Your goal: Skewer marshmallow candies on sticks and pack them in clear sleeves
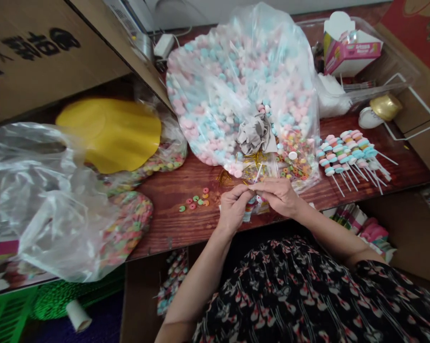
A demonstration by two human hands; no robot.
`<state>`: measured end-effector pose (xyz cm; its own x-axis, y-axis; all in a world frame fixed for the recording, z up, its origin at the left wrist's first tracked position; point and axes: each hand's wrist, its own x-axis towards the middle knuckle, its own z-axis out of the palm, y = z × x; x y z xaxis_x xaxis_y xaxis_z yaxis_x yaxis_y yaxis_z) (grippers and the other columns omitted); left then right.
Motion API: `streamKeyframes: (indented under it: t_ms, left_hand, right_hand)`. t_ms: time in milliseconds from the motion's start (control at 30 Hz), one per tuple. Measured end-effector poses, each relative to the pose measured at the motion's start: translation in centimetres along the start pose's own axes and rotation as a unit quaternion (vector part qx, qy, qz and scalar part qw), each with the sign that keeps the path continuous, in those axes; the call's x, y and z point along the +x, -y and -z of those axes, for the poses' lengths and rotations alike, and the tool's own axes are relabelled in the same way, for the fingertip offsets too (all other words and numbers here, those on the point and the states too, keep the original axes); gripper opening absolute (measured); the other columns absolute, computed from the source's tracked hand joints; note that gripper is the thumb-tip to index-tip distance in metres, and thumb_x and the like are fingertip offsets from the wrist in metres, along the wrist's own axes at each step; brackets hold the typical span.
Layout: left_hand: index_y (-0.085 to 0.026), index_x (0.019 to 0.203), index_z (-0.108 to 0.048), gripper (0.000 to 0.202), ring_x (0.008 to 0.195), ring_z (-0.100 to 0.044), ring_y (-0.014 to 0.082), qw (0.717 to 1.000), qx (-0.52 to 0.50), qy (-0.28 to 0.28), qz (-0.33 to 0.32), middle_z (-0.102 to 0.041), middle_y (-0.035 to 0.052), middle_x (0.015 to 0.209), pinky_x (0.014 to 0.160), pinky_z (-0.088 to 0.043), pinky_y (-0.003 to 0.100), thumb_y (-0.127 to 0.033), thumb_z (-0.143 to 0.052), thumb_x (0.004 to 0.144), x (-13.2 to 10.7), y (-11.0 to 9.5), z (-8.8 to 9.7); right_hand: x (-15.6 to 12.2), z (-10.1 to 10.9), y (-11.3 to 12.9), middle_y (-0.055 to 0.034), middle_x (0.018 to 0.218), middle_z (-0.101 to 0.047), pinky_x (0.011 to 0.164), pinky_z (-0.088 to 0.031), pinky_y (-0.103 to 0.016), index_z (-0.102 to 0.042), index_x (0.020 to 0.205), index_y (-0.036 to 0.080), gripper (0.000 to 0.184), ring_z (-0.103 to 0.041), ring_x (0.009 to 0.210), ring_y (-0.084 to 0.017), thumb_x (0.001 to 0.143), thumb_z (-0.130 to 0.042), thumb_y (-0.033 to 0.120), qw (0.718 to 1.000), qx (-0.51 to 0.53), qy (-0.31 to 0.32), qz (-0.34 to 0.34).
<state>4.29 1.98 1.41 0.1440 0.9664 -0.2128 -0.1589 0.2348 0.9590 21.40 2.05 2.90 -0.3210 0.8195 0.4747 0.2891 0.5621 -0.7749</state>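
My left hand [234,206] and my right hand [278,195] meet at the near edge of a wooden table [186,209]. Both are pinched together on a small candy skewer in a clear wrapper [256,193], its thin white stick poking up between the fingertips. Just beyond them lies a big clear bag of pink, blue and white marshmallows [236,90]. A smaller bag of coloured ring candies [295,162] sits against it. A few loose ring candies [195,201] lie to the left of my left hand.
Finished marshmallow skewers [350,152] lie in a row on the right. A pink and white carton [348,47] and a gold tape roll [385,107] stand behind them. Left: a yellow disc [111,133], bags of ring candies [129,228], a crumpled clear bag [39,190], a cardboard box [39,52].
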Motion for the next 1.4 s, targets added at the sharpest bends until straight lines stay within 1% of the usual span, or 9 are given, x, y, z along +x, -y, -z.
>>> streamKeyframes:
  t_ms: [333, 467, 567, 700, 800, 900, 1000, 1133, 1400]
  left_hand:
    - [-0.019, 0.07, -0.073, 0.014, 0.069, -0.056, 0.0129, 0.998, 0.041, 0.016, -0.035, -0.062, 0.0011, 0.071, 0.069, -0.048, 0.026, -0.031, -0.072, 0.075, -0.3, 1.1, 0.7]
    - [-0.019, 0.07, -0.072, 0.015, 0.066, -0.055, 0.0127, 0.996, 0.072, 0.01, -0.054, -0.061, 0.0003, 0.069, 0.066, -0.047, 0.026, -0.033, -0.072, 0.076, -0.2, 0.9, 0.8]
    - [-0.02, 0.068, -0.073, 0.016, 0.064, -0.054, 0.0126, 0.991, 0.099, 0.013, -0.087, -0.06, 0.0001, 0.067, 0.065, -0.045, 0.026, -0.033, -0.072, 0.076, -0.2, 0.1, 0.7]
    - [-0.019, 0.072, -0.075, 0.017, 0.065, -0.054, 0.0133, 0.978, 0.152, 0.063, -0.131, -0.062, 0.0027, 0.069, 0.064, -0.044, 0.026, -0.032, -0.069, 0.079, -0.4, -1.2, 0.3]
    - [-0.016, 0.069, -0.075, 0.019, 0.061, -0.053, 0.0115, 0.981, 0.125, 0.114, -0.09, -0.062, 0.0028, 0.066, 0.056, -0.043, 0.023, -0.033, -0.072, 0.076, -0.7, -1.8, 0.1]
    - [-0.013, 0.065, -0.072, 0.022, 0.046, -0.05, 0.0084, 0.983, 0.042, 0.168, 0.057, -0.062, 0.002, 0.058, 0.042, -0.038, 0.019, -0.034, -0.077, 0.068, -1.2, -1.9, 0.2]
    - [-0.01, 0.062, -0.069, 0.026, 0.033, -0.046, 0.0079, 0.943, -0.021, 0.243, 0.225, -0.062, 0.0029, 0.049, 0.031, -0.03, 0.017, -0.034, -0.079, 0.062, -1.7, -1.7, 0.5]
    - [-0.009, 0.059, -0.068, 0.023, 0.032, -0.051, 0.0098, 0.882, -0.034, 0.345, 0.32, -0.064, 0.0044, 0.05, 0.03, -0.035, 0.017, -0.028, -0.081, 0.056, -1.7, -2.0, 0.7]
    - [-0.013, 0.061, -0.071, 0.017, 0.044, -0.051, 0.0078, 0.803, 0.082, 0.512, 0.294, -0.063, -0.0006, 0.05, 0.045, -0.043, 0.017, -0.025, -0.082, 0.059, -0.1, -3.5, -0.6]
  right_hand:
    - [-0.5, -1.1, -0.7, -0.0051, 0.089, -0.072, 0.077, -0.051, -0.028, -0.068, 0.101, 0.019, 0.028, -0.066, 0.08, -0.014, 0.086, -0.047, 0.008, 0.999, -0.012, 0.006, -0.039]
    - [-1.2, -1.4, 0.0, -0.0036, 0.081, -0.068, 0.071, -0.048, -0.026, -0.062, 0.106, 0.017, 0.024, -0.061, 0.072, -0.013, 0.085, -0.052, 0.013, 0.997, -0.016, -0.062, -0.053]
    - [-1.6, -1.5, 0.3, -0.0003, 0.073, -0.062, 0.066, -0.045, -0.024, -0.063, 0.088, 0.017, 0.007, -0.055, 0.065, -0.011, 0.085, -0.058, 0.021, 0.99, 0.022, -0.084, -0.114]
    - [-1.5, -1.0, -0.6, 0.0028, 0.064, -0.054, 0.058, -0.039, -0.022, -0.058, 0.07, 0.016, 0.017, -0.047, 0.06, -0.009, 0.082, -0.06, 0.029, 0.962, 0.156, -0.029, -0.224]
    - [-1.1, 0.0, -1.5, 0.0045, 0.059, -0.049, 0.052, -0.035, -0.021, -0.056, 0.072, 0.016, 0.022, -0.042, 0.054, -0.008, 0.081, -0.059, 0.035, 0.932, 0.239, 0.103, -0.251]
    - [-0.8, 1.3, -1.3, 0.0036, 0.061, -0.049, 0.054, -0.036, -0.021, -0.053, 0.075, 0.016, 0.021, -0.043, 0.055, -0.009, 0.085, -0.054, 0.034, 0.938, 0.213, 0.216, -0.165]
    - [-1.0, 2.4, 0.1, -0.0022, 0.071, -0.055, 0.063, -0.04, -0.026, -0.054, 0.079, 0.016, 0.015, -0.048, 0.066, -0.012, 0.089, -0.044, 0.02, 0.972, 0.027, 0.226, 0.067]
    - [-1.3, 3.4, 2.2, -0.004, 0.071, -0.054, 0.067, -0.039, -0.031, -0.058, 0.081, 0.015, 0.017, -0.046, 0.067, -0.015, 0.09, -0.043, 0.015, 0.898, -0.151, 0.207, 0.357]
    - [-1.5, 3.7, 2.5, -0.0005, 0.072, -0.05, 0.064, -0.033, -0.031, -0.06, 0.085, 0.017, 0.013, -0.045, 0.068, -0.013, 0.092, -0.051, 0.021, 0.854, -0.203, 0.223, 0.424]
